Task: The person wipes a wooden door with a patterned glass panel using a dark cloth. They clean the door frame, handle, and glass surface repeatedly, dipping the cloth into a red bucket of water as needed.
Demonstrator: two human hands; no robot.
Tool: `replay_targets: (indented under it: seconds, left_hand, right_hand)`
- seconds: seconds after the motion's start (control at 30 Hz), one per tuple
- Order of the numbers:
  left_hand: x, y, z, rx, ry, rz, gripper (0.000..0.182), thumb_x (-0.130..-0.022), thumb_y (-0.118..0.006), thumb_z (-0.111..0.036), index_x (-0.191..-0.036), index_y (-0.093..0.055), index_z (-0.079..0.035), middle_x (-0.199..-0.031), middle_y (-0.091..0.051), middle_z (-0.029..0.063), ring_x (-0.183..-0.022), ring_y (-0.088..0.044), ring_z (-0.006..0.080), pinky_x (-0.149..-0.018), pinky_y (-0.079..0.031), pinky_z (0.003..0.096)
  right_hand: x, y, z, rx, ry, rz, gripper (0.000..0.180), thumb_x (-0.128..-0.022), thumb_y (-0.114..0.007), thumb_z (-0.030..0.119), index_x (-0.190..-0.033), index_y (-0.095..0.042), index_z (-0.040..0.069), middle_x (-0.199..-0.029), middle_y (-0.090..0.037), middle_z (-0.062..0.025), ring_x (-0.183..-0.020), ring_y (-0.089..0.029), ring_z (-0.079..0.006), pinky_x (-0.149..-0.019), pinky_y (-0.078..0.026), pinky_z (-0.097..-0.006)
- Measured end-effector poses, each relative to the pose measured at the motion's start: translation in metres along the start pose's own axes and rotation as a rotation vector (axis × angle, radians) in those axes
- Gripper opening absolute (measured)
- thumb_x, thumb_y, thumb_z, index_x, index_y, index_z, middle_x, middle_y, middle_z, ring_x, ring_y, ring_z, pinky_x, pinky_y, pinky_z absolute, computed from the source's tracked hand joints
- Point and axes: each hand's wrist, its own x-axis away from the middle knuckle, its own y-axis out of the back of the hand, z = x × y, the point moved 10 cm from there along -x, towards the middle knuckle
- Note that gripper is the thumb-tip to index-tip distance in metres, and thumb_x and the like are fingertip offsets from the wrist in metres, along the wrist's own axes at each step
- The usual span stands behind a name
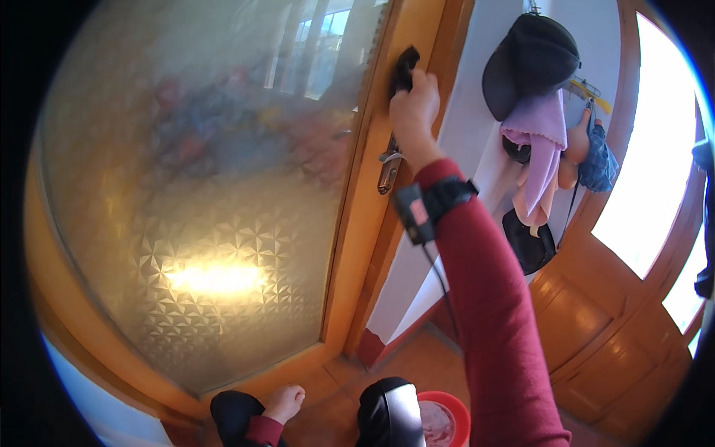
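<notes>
My right hand point(416, 106) is raised against the wooden frame of a door point(345, 251), gripping a dark cloth point(406, 62) that looks crumpled. Just below that hand sits the metal door handle with its lock plate point(389, 173). Patterned frosted glass point(234, 223) fills the door's middle. Low in view, my left hand point(286, 403) rests by my left knee, its fingers curled in and nothing seen in them. A strap with a small black box point(416, 212) and a cable is on my right wrist.
A red basin point(458, 419) holding cloudy water stands on the tiled floor beside my right knee. Right of the door, a black cap point(530, 61), a pink cloth point(539, 139) and a doll hang on the wall. Beyond is a wooden door with bright panes point(581, 302).
</notes>
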Motion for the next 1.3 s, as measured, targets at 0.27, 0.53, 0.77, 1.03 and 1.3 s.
replay_targets:
  seconds: [0.27,0.53,0.77,1.03,1.3]
  left_hand:
    - [0.011,0.012,-0.025,0.033,-0.085,0.024,0.015,-0.093,-0.064,-0.018,-0.091,-0.072,-0.006,-0.091,-0.073,0.0167,-0.088,-0.069,0.0385,-0.077,-0.054,0.0479]
    - [0.007,0.009,-0.026,-0.014,-0.078,0.022,0.015,-0.092,-0.064,-0.018,-0.091,-0.072,-0.006,-0.092,-0.073,0.0167,-0.09,-0.069,0.0382,-0.078,-0.054,0.0479]
    - [0.005,-0.006,-0.022,-0.065,-0.068,0.052,0.017,-0.093,-0.063,-0.02,-0.091,-0.073,-0.007,-0.092,-0.073,0.0164,-0.09,-0.069,0.0379,-0.078,-0.053,0.0487]
    - [0.006,-0.01,-0.02,-0.108,-0.124,0.051,0.016,-0.093,-0.063,-0.02,-0.092,-0.072,-0.007,-0.091,-0.072,0.0174,-0.09,-0.068,0.0389,-0.079,-0.053,0.0502]
    - [0.014,-0.005,-0.001,-0.097,-0.085,0.032,0.015,-0.092,-0.063,-0.02,-0.091,-0.072,-0.008,-0.09,-0.072,0.0172,-0.09,-0.068,0.0399,-0.077,-0.052,0.0514]
  right_hand:
    - [0.038,-0.003,-0.012,-0.055,-0.091,0.244,0.031,-0.082,-0.063,0.0,-0.112,-0.069,-0.002,-0.104,-0.071,-0.0258,-0.101,-0.067,-0.0441,-0.087,-0.053,-0.0455]
    - [0.048,-0.004,0.007,0.104,-0.089,0.228,0.021,-0.092,-0.068,0.019,-0.1,-0.067,0.0,-0.104,-0.069,-0.0246,-0.096,-0.068,-0.0453,-0.082,-0.055,-0.0495]
    - [0.086,-0.022,0.046,0.357,0.104,0.354,0.047,-0.086,-0.07,0.014,-0.12,-0.054,-0.014,-0.118,-0.06,-0.0254,-0.111,-0.061,-0.0368,-0.086,-0.056,-0.0372]
    - [0.144,-0.03,0.075,0.431,0.376,0.154,0.057,-0.086,-0.059,0.005,-0.138,-0.05,-0.017,-0.135,-0.047,-0.0337,-0.109,-0.052,-0.0397,-0.093,-0.049,-0.0459]
    - [0.205,-0.008,0.065,0.248,0.409,0.348,0.055,-0.086,-0.063,-0.001,-0.139,-0.052,-0.011,-0.132,-0.053,-0.024,-0.11,-0.053,-0.0373,-0.097,-0.049,-0.0411]
